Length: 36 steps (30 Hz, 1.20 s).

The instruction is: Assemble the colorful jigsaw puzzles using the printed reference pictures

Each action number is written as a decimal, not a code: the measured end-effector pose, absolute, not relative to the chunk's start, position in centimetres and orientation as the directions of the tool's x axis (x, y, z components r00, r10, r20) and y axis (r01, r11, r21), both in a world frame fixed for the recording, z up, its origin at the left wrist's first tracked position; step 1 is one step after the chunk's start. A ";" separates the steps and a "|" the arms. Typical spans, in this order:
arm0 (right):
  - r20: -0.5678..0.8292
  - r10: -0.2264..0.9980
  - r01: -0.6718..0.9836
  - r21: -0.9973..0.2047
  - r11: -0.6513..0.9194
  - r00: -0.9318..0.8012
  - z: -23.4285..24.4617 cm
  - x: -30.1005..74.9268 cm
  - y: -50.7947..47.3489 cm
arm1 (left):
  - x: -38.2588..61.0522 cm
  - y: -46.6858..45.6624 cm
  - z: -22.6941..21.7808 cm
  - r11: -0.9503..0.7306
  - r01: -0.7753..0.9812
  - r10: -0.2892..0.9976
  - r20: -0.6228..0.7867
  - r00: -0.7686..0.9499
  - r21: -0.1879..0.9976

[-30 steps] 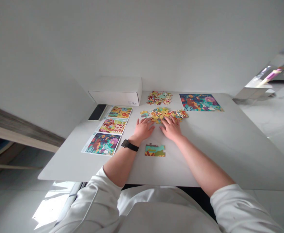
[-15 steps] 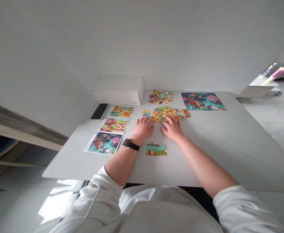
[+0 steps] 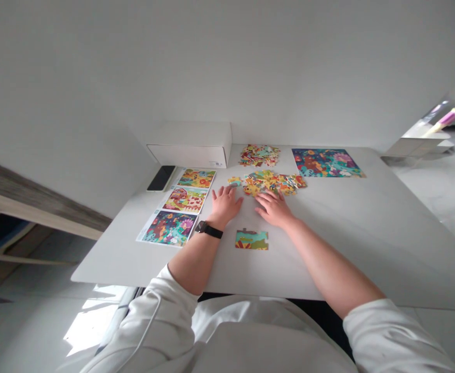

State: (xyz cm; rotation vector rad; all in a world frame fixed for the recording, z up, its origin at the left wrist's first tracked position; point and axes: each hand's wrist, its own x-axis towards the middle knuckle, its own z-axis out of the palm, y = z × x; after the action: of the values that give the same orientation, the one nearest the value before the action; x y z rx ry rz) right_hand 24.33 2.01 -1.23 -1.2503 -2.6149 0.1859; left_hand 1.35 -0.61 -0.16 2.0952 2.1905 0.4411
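My left hand (image 3: 225, 204) and right hand (image 3: 274, 208) lie flat, fingers (image 3: 264, 197) spread, apparently touching the loose pieces (image 3: 276, 181) heaped on the bench (image 3: 367, 233); a hasty sweep may scatter them into the far pile (image 3: 259, 154).

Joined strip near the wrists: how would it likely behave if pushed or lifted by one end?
The joined strip lies flat on the smooth white table, so a push would probably slide it easily. It looks thin, likely light card. Its tabbed edge suggests interlocked pieces, so lifting one end may bend or separate it.
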 end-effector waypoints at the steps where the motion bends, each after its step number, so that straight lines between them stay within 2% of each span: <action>1: 0.156 0.789 0.760 -0.214 0.614 -0.594 -1.3 24.4 2.0 | 1.3 -0.6 -0.1 0.027 0.968 0.986 0.153 -0.068 0.251; 15: 0.127 0.839 0.814 -0.205 0.544 -0.529 -1.7 24.4 3.0 | 1.4 -0.8 -0.4 0.041 0.972 0.984 0.162 -0.080 0.232; 21: 0.165 0.883 0.860 -0.209 0.466 -0.439 -2.0 24.7 2.9 | 2.5 -0.8 0.0 -0.205 0.950 0.976 0.119 0.181 0.237; 23: 0.173 0.884 0.862 -0.204 0.463 -0.434 -2.1 24.7 2.9 | 2.8 -0.9 0.0 -0.238 0.940 0.970 0.107 0.218 0.244; 29: 0.154 0.896 0.876 -0.196 0.441 -0.416 -2.0 24.7 2.8 | 2.7 -1.2 0.2 -0.139 0.972 0.984 0.135 0.115 0.187; 36: 0.128 0.888 0.874 -0.166 0.457 -0.441 -1.6 24.8 2.8 | 2.7 -1.4 -0.1 -0.106 0.984 0.987 0.132 0.087 0.142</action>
State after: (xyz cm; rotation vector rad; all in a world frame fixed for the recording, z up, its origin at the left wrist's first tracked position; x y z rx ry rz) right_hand 24.77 2.84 -1.59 -1.5368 -2.5086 0.1107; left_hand 2.67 -1.39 -0.10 2.3036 2.0898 0.3035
